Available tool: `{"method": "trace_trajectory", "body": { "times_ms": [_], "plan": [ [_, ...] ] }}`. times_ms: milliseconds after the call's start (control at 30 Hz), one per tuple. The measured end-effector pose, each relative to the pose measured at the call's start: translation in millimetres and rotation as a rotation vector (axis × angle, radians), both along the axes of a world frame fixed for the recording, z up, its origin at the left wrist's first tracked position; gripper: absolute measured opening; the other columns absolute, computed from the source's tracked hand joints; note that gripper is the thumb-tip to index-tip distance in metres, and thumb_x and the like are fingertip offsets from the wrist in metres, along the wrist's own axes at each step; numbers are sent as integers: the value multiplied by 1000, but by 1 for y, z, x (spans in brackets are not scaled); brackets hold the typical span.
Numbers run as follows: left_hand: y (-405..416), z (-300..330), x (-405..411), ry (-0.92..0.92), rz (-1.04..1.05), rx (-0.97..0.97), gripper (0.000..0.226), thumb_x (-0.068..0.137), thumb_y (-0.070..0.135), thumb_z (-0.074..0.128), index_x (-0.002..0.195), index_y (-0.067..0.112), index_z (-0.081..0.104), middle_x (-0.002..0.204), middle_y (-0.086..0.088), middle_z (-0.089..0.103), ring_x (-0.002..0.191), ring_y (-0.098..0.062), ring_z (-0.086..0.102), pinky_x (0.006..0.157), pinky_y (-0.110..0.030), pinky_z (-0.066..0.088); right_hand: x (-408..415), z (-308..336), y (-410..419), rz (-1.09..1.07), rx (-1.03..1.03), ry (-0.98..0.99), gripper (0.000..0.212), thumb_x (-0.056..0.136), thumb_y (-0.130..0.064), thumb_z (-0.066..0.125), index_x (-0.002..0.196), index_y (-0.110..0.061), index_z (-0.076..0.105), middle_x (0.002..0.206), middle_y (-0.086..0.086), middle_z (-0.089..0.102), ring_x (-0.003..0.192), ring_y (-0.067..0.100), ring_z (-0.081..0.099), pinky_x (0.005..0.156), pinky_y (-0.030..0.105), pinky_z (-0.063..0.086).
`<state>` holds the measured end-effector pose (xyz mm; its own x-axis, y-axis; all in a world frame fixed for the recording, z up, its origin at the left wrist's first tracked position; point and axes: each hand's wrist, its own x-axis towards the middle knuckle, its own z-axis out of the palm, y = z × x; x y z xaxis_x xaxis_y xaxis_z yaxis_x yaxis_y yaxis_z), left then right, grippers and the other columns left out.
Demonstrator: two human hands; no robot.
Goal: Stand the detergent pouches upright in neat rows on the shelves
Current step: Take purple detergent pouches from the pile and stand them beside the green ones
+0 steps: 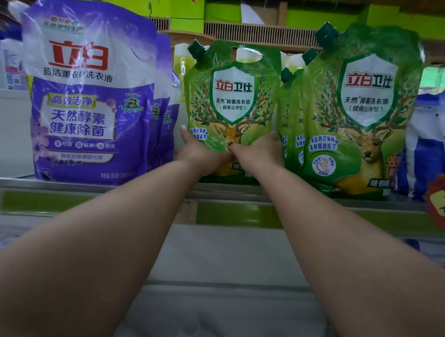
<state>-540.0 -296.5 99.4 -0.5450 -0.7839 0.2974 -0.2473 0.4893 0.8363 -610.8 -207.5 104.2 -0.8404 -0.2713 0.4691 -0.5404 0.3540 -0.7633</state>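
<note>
Step in hand, as judged: seating the middle green pouch (229,111) upright on the shelf (83,186) and squaring it into the row.

Left of the hands stood the purple pouch (89,93), upright at the shelf front, with more purple ones ranked behind it.

Left hand (200,151) gripped the lower left edge of the middle green pouch, thumb laid up along its side, fingers hidden behind. Right hand (259,151) gripped the lower right edge in the same way, fingers likewise hidden; the two thumbs nearly met on the pouch face at the deer print. The pouch stood between the hands, base on the shelf, set further back than its neighbours, roughly upright.

To do it well, by my reckoning: keep both grips low, press the base flat, draw the pouch forward level with the front faces, label square to the aisle, release only once it stands unaided. A soft filled pouch may slump.

Pouch appearance: glossy green film, dark green screw cap at upper left, cut-out handle at top, white shield label.

Right of the hands stood the front green pouch (359,112), upright, others ranked behind
</note>
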Motion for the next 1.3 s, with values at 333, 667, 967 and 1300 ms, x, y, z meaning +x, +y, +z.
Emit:
{"method": "trace_trajectory", "body": {
  "times_ms": [333, 667, 967, 1300],
  "plan": [
    [33, 7, 20, 71, 110, -4, 105, 83, 38, 69, 152, 18, -6, 149, -18, 28, 131, -33, 39, 101, -40, 40, 22, -6, 12, -30, 34, 298, 51, 85, -31, 60, 125, -7, 40, 125, 12, 43, 113, 27, 45, 84, 34, 39],
    [40, -5, 70, 260, 227, -391, 46, 86, 28, 64, 127, 16, 48, 117, -3, 59, 105, -18, 56, 77, -28, 43, 64, -6, 12, 184, -63, 448, 5, 89, -18, 52, 84, -15, 54, 89, 3, 55, 79, 20, 49, 65, 28, 34],
    [16, -13, 142, 182, 357, -414, 30, 87, 28, 59, 115, 18, 56, 112, -2, 62, 106, -21, 56, 82, -30, 44, 131, -9, -18, 299, -40, 448, 7, 86, -19, 52, 85, -18, 60, 100, 5, 64, 92, 23, 55, 71, 27, 36],
    [-44, -23, 273, 104, 508, -382, 29, 88, 27, 54, 116, 18, 58, 116, -4, 64, 110, -22, 56, 82, -25, 38, 256, -20, -87, 434, -5, 468, 17, 88, -22, 51, 97, -12, 63, 105, 7, 65, 101, 26, 57, 73, 28, 37]
  ]
}}
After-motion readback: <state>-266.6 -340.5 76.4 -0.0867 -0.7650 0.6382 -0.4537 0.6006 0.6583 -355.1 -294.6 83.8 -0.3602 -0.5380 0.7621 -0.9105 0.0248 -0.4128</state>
